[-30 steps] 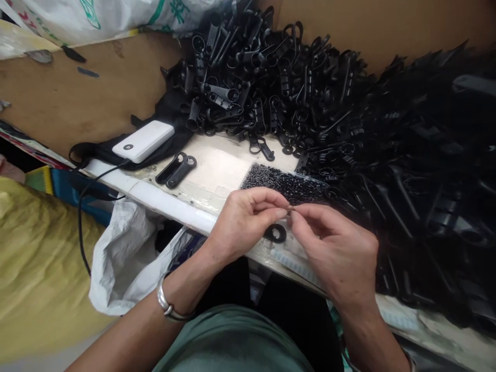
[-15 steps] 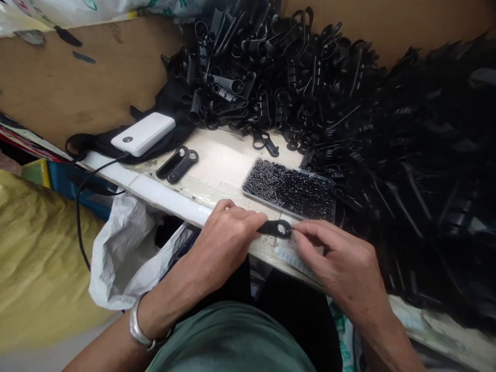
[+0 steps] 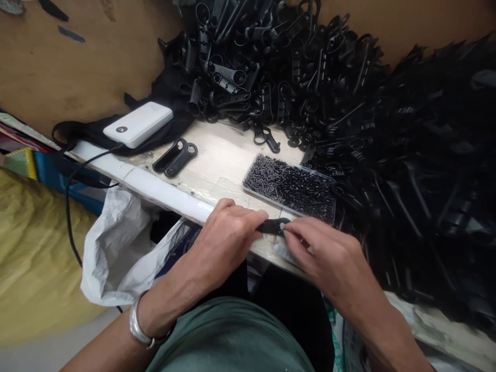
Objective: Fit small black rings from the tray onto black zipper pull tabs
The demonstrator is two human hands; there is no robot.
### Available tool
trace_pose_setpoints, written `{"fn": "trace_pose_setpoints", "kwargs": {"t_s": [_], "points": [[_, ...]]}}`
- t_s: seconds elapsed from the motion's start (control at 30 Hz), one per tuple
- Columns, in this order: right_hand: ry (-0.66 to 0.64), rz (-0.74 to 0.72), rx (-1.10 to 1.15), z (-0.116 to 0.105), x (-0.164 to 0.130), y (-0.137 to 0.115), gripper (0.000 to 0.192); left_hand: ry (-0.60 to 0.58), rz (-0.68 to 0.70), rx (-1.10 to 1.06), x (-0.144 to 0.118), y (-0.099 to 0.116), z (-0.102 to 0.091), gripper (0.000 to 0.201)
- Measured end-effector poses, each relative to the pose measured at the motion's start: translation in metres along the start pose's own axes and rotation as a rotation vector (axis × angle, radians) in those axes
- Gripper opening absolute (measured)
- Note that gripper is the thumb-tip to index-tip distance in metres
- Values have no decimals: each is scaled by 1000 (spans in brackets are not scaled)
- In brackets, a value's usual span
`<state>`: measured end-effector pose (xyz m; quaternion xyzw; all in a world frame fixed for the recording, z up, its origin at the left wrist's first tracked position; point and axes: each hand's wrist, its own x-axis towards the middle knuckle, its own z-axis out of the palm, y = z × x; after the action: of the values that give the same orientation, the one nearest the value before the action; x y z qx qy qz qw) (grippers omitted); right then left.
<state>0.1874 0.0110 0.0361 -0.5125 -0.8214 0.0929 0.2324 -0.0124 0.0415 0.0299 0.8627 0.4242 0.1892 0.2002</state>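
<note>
A black plastic part with a ring-shaped end [image 3: 271, 226] is held level over the front edge of the bench, its near end hidden in my left hand [image 3: 228, 237]. The left fingers are closed round it. My right hand [image 3: 325, 245] pinches thumb and forefinger together at the ring end, partly covering the hole. Whatever sits between those fingertips is too small to make out. Just behind both hands lies a clear shallow box [image 3: 289, 186] full of tiny dark pieces.
Two similar black parts [image 3: 176, 158] lie on the bench [image 3: 217, 155]. A white power bank [image 3: 138, 124] with a black cable rests at the left. A large heap of black parts [image 3: 263, 67] fills the back and right. A white sack [image 3: 116, 248] hangs open below the edge.
My right fingertips have moved left, from the outer edge of the ring to over its hole. The left hand keeps its hold on the part. The camera view has shifted slightly.
</note>
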Motion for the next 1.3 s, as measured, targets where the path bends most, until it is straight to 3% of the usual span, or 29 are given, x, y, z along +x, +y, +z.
{"fn": "trace_pose_setpoints", "kwargs": {"t_s": [0.2, 0.57, 0.87, 1.3], "points": [[-94, -16, -104, 0, 2, -3, 18, 11, 2, -25, 0, -3, 3, 8], [-109, -3, -400, 5, 3, -27, 25, 24, 1, -29, 0, -4, 6, 10], [-42, 68, -39, 7, 2, -10, 21, 16, 19, -42, 1, -3, 4, 7], [-157, 61, -393, 6, 10, -22, 17, 33, 83, -60, 0, -6, 6, 17]]}}
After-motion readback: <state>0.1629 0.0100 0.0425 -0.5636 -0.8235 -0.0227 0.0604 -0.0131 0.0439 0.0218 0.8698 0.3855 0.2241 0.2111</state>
